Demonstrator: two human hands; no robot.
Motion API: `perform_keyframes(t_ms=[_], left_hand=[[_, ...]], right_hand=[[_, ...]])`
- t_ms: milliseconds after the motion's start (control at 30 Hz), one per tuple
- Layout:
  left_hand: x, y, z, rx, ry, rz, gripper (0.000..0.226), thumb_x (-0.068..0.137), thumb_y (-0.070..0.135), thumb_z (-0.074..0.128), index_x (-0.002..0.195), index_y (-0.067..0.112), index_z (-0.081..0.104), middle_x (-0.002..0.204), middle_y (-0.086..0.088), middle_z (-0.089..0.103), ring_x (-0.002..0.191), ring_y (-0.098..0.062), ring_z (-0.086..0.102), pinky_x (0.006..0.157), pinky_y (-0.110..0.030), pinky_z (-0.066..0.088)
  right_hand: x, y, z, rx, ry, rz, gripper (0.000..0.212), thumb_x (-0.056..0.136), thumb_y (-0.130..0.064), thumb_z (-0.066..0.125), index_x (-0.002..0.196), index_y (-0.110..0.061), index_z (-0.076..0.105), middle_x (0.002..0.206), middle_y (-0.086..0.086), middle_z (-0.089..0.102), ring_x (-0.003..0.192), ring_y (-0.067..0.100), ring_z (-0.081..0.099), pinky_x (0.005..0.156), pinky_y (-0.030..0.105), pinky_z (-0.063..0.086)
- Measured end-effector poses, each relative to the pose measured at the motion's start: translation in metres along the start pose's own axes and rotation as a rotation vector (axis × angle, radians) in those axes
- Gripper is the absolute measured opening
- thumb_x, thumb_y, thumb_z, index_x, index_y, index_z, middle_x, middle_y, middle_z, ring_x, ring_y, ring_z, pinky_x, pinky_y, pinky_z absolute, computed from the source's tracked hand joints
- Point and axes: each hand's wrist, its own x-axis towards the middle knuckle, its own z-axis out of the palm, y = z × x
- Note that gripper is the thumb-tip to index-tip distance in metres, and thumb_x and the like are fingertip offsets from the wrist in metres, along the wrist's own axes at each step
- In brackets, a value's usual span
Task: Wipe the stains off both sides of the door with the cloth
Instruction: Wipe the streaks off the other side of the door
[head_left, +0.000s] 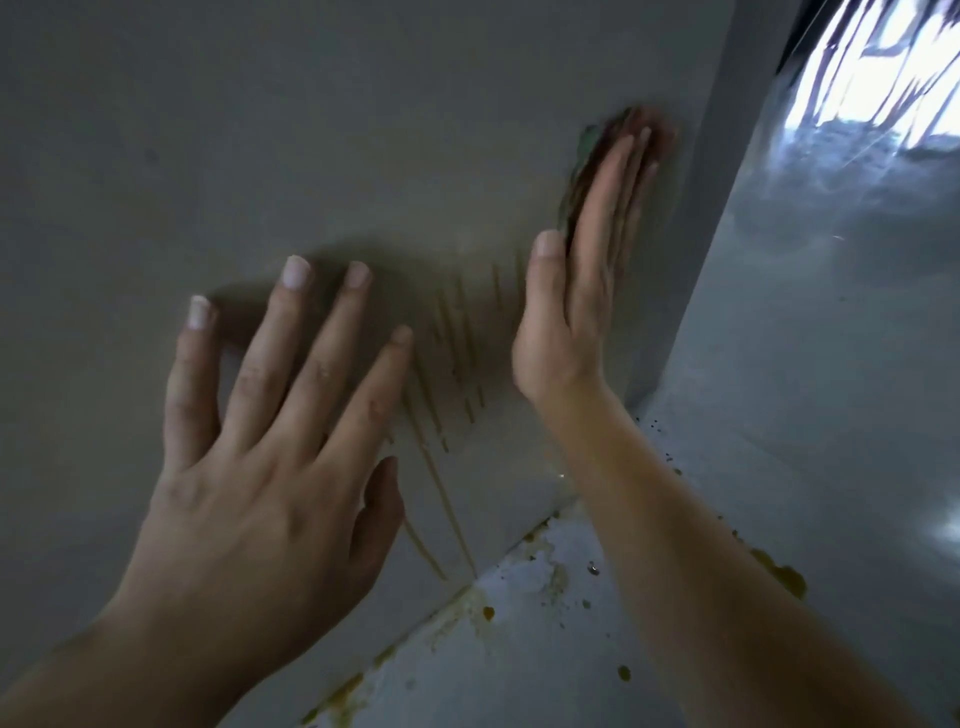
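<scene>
Grey door (363, 130), matt face, filling most of the view. Its vertical edge runs up the right side and its bottom edge slants above the floor.

1. Left hand (270, 447): laid flat on the door face, left of the door's middle. Grip spread, fingers straight and apart, holding nothing.
2. Right hand (576, 291): against the door face, close to the door's vertical edge. Grip flat, fingers straight and together, thumb straight alongside, pressing the cloth to the panel.
3. Cloth (584, 156): between the right palm and the door face. Dark, greenish at one edge, reddish past the fingertips. It is blurred and mostly hidden under the fingers.
4. Stains (457, 353): brownish drip streaks on the door face between the two hands, the longest reaching the door's bottom edge.
5. Floor (779, 415): pale, glossy, below and to the right of the door.
6. Spatter (488, 613): yellow-brown blots and specks on the floor beside the door's bottom edge.
7. Bright reflection (872, 67): beyond the door's vertical edge, uppermost right.
</scene>
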Motion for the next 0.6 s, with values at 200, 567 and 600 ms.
perform_keyframes(t_ms=[200, 567, 600], left_hand=[[-0.014, -0.013, -0.001, -0.003, -0.001, -0.004, 0.074, 0.086, 0.026, 0.059, 0.155, 0.005, 0.042, 0.170, -0.014, 0.020, 0.159, -0.032, 0.012, 0.128, -0.052, 0.005], [-0.019, -0.011, 0.009, 0.033, 0.028, 0.002, 0.069, 0.088, 0.025, 0.059, 0.152, 0.004, 0.045, 0.169, -0.015, 0.022, 0.158, -0.035, 0.012, 0.127, -0.057, 0.004], [-0.019, -0.009, 0.011, 0.036, 0.022, 0.002, 0.070, 0.088, 0.025, 0.060, 0.152, 0.003, 0.045, 0.169, -0.016, 0.022, 0.158, -0.035, 0.012, 0.127, -0.058, 0.003]], right_hand=[[-0.075, 0.018, 0.005, -0.328, -0.265, -0.430, 0.067, 0.108, -0.044, 0.020, 0.162, -0.007, 0.010, 0.165, 0.020, 0.016, 0.156, 0.043, 0.004, 0.125, 0.063, 0.013], [-0.070, 0.002, 0.001, -0.310, -0.370, -0.482, 0.067, 0.108, -0.042, 0.021, 0.160, -0.002, 0.008, 0.169, 0.019, 0.002, 0.156, 0.036, -0.009, 0.127, 0.057, 0.005], [-0.056, -0.006, 0.001, -0.287, -0.332, -0.437, 0.066, 0.107, -0.037, 0.025, 0.158, 0.003, 0.012, 0.167, 0.026, 0.008, 0.156, 0.040, -0.007, 0.127, 0.058, 0.006]])
